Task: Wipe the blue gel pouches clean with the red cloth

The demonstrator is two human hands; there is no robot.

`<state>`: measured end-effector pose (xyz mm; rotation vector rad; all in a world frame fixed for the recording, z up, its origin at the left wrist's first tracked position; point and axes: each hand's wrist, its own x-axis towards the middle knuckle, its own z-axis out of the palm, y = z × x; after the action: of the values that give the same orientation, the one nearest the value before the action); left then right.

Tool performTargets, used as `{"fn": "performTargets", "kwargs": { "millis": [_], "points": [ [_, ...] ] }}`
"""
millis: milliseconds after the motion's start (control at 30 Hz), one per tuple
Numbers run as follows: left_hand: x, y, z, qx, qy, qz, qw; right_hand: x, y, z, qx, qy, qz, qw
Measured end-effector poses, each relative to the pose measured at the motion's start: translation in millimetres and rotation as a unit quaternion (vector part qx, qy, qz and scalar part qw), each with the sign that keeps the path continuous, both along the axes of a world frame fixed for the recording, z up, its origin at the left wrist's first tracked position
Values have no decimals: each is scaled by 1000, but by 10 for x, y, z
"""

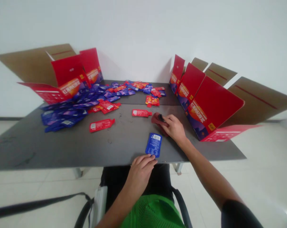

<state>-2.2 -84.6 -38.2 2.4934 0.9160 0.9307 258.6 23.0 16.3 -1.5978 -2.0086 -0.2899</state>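
Note:
My left hand point(143, 167) lies at the table's front edge with its fingers stretched out. Its fingertips touch the lower end of a blue pouch point(154, 144), which lies flat, its white barcode facing up. My right hand point(175, 127) is closed around a small black object point(160, 118); most of it is hidden by the fingers, so its kind is unclear. Beneath that hand is a reddish-brown cloth-like piece point(155, 118). A red spouted pouch point(140, 113) lies just left of it, and another red pouch point(101, 125) lies farther left.
Blue and purple pouches point(65, 115) are heaped on the left, with mixed red and blue pouches point(121, 90) along the back. Open red cartons point(202, 110) stand on the right, and another open carton point(72, 84) stands at the left rear. The grey table point(119, 148) ends close to my lap.

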Motion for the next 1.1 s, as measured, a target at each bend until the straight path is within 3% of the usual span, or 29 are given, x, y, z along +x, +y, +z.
{"fn": "performTargets", "kwargs": {
  "millis": [100,233,400,533,767,867,967,1033,1100],
  "points": [
    [40,42,150,-10,30,13,999,106,-40,-18,67,81,-33,994],
    [151,121,251,-7,60,66,996,253,-51,-132,98,140,-50,984],
    [278,134,169,-17,103,85,991,421,16,-220,108,167,-64,978],
    [285,113,48,26,121,86,988,507,51,-269,98,189,-86,973],
    [122,73,-45,92,57,35,994,589,105,-345,76,195,-116,971],
    [9,127,91,76,-7,40,996,600,101,-344,70,200,-118,970],
    [-215,284,350,9,-114,124,986,602,87,-331,63,209,-115,969],
    [-444,458,537,-65,-207,199,956,601,81,-325,54,209,-117,970],
    [-715,686,680,-133,-303,270,904,602,81,-325,46,205,-117,971]
  ]
}}
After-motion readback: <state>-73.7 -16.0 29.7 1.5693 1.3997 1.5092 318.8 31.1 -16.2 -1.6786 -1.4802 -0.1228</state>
